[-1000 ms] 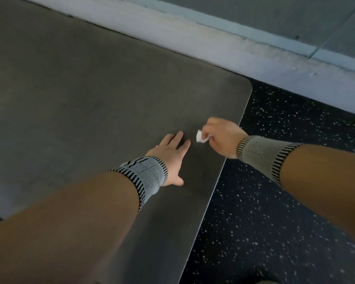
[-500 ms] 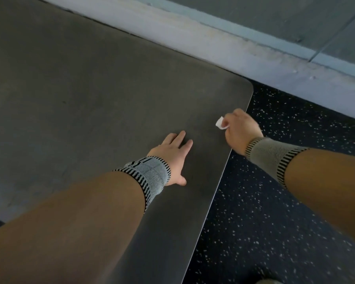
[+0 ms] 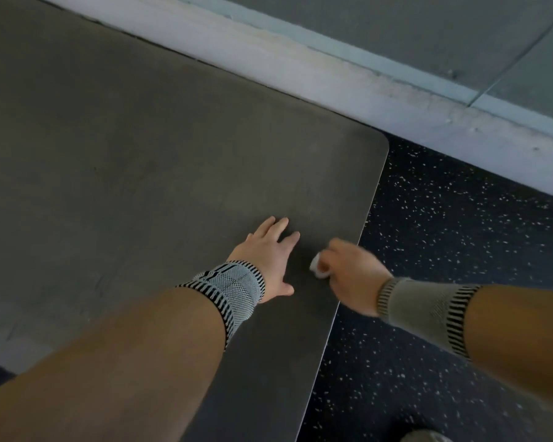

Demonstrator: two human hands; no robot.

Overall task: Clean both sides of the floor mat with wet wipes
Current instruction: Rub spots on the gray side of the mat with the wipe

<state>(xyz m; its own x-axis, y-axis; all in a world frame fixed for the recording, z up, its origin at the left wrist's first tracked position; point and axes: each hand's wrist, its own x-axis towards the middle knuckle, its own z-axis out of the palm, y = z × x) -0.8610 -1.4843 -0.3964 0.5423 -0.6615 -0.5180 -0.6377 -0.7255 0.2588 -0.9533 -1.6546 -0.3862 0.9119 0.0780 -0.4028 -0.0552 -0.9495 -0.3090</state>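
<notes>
The floor mat [image 3: 134, 161] lies flat on the dark speckled floor [image 3: 444, 250], its far edge running close beside a pale kerb [image 3: 300, 68], with one rounded corner in view at the upper right. It looks like a thin, broad sheet of rubbery material with a matte, slightly grainy face. By that look, it is probably light for its size, limp rather than stiff, and grippy enough not to slide easily under a wipe. To turn it for the second side, the free right-hand edge or the rounded corner looks the natural place to take hold, since nothing sits against it there; lifted at one point only, it would likely sag and fold.

The wet wipe [image 3: 318, 269] is a small crumpled white wad, soft and damp by its nature, and it sits on the mat near the right-hand edge. The right hand [image 3: 348, 269] grips it, fingers curled round it, knuckles up; the hand is motion-blurred. The left hand [image 3: 268, 253] rests flat on the mat just beside it, fingers straight and slightly spread, seemingly steadying the sheet.

No container shows anywhere; the wipes' packet is out of sight. Both forearms wear knitted striped wrist sleeves [image 3: 233, 288].
</notes>
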